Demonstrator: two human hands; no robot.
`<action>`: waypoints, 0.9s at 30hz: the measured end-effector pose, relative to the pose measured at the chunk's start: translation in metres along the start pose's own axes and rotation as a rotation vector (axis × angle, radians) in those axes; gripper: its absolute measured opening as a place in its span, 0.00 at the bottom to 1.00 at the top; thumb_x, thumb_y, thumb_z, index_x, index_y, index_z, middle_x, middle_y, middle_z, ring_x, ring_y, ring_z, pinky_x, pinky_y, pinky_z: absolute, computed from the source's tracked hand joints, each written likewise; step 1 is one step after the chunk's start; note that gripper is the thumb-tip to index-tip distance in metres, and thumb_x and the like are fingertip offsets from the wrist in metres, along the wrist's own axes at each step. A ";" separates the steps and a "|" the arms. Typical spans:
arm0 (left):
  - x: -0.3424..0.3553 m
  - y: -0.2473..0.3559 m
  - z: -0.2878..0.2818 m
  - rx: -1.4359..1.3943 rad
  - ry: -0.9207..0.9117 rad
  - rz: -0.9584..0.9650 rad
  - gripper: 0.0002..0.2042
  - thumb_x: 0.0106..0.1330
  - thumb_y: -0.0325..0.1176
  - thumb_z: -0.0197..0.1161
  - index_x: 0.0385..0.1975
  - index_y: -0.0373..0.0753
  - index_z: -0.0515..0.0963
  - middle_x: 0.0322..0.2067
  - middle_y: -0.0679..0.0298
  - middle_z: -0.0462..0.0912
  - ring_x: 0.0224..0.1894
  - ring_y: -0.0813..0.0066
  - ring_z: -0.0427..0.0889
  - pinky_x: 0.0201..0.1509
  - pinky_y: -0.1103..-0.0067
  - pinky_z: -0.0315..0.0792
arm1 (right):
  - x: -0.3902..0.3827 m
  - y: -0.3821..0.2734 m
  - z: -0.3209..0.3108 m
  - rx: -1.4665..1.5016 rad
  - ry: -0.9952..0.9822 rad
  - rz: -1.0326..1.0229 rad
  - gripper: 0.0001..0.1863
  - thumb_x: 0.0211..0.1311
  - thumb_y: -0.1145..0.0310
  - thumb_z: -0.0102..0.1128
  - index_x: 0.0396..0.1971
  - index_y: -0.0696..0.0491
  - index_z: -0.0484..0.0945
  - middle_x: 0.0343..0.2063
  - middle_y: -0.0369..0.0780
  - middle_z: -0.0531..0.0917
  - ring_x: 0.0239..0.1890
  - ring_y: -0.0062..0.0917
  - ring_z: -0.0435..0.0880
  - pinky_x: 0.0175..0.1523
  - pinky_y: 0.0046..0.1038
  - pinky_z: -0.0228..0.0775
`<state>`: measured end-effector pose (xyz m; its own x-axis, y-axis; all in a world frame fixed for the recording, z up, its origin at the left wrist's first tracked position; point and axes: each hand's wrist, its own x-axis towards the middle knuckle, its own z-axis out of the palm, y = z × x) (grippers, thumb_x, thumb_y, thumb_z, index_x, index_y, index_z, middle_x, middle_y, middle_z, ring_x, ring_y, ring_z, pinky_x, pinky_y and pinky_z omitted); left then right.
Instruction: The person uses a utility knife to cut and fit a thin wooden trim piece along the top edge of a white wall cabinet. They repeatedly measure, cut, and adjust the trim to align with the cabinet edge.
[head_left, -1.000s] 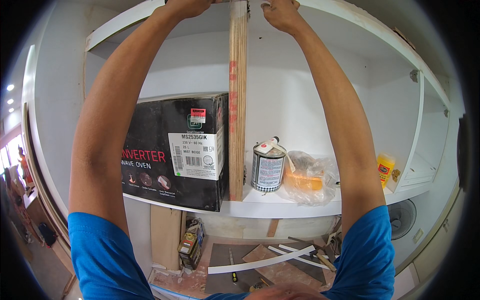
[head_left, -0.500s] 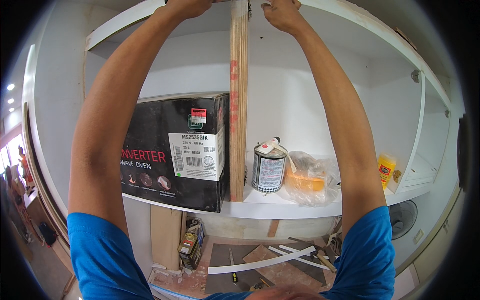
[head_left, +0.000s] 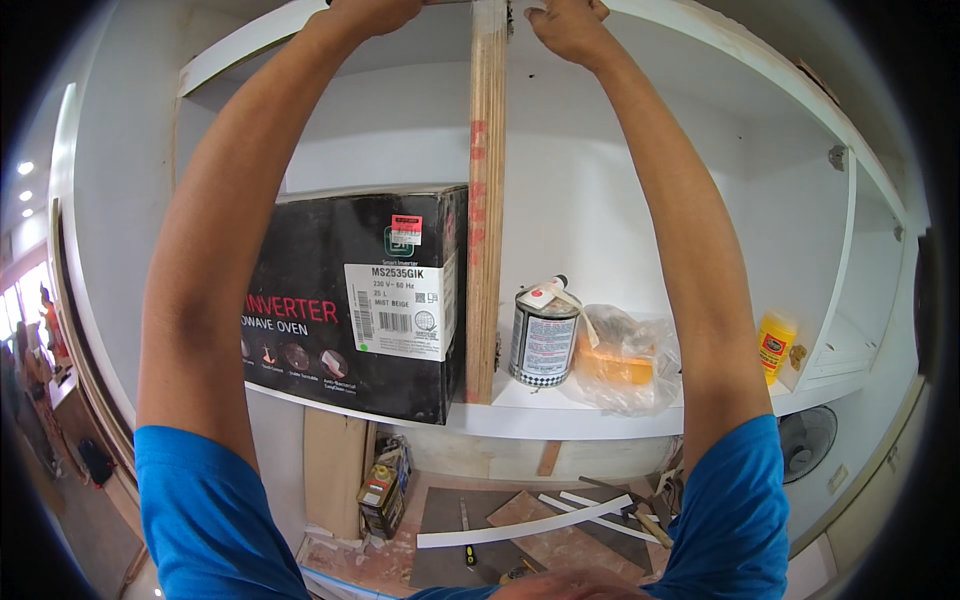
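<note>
At the top edge, left of the plywood upright, my left hand is closed around a partly hidden tool, cut off by the frame. My right hand is right of the upright's top, near dark metal fittings, its fingers curled on something I cannot make out. Behind my left forearm sits a large black microwave carton. On the right half of the white shelf stand a metal can, an orange container in a crumpled plastic bag and a yellow tub.
The white cabinet frame surrounds my raised arms. On the lower counter lie white strips, a yellow-handled tool and boards, beside a boxy metal can. A fan is at right; a doorway opens at far left.
The upright, carton and shelf items appear slightly further right in the view. Both hands stay raised at the top with nearly the same grip.
</note>
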<state>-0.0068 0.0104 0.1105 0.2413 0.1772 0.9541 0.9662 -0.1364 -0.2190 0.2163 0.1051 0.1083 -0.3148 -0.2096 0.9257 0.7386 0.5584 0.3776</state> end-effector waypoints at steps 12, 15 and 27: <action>-0.001 -0.050 0.004 -0.160 0.152 -0.004 0.12 0.65 0.35 0.63 0.44 0.39 0.86 0.44 0.49 0.87 0.50 0.48 0.84 0.53 0.59 0.75 | -0.003 -0.051 0.001 -0.027 0.165 0.123 0.22 0.56 0.59 0.71 0.51 0.50 0.84 0.58 0.45 0.76 0.65 0.41 0.69 0.68 0.53 0.55; -0.006 -0.057 0.009 -0.173 0.201 -0.043 0.12 0.65 0.34 0.63 0.43 0.36 0.85 0.44 0.47 0.86 0.50 0.47 0.84 0.54 0.59 0.75 | 0.000 -0.077 0.006 -0.190 0.214 0.147 0.21 0.55 0.56 0.73 0.44 0.53 0.84 0.54 0.44 0.77 0.62 0.39 0.70 0.67 0.54 0.54; -0.053 -0.099 0.006 -0.208 0.286 -0.005 0.13 0.67 0.34 0.63 0.46 0.35 0.85 0.41 0.44 0.87 0.49 0.43 0.84 0.56 0.60 0.74 | 0.034 -0.054 0.022 0.653 0.720 0.107 0.11 0.64 0.64 0.59 0.32 0.56 0.82 0.34 0.43 0.82 0.40 0.37 0.81 0.49 0.31 0.70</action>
<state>-0.1147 0.0200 0.0807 0.1730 -0.0976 0.9801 0.9208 -0.3371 -0.1962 0.1527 0.0849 0.1184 0.3340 -0.4508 0.8278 0.1980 0.8922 0.4060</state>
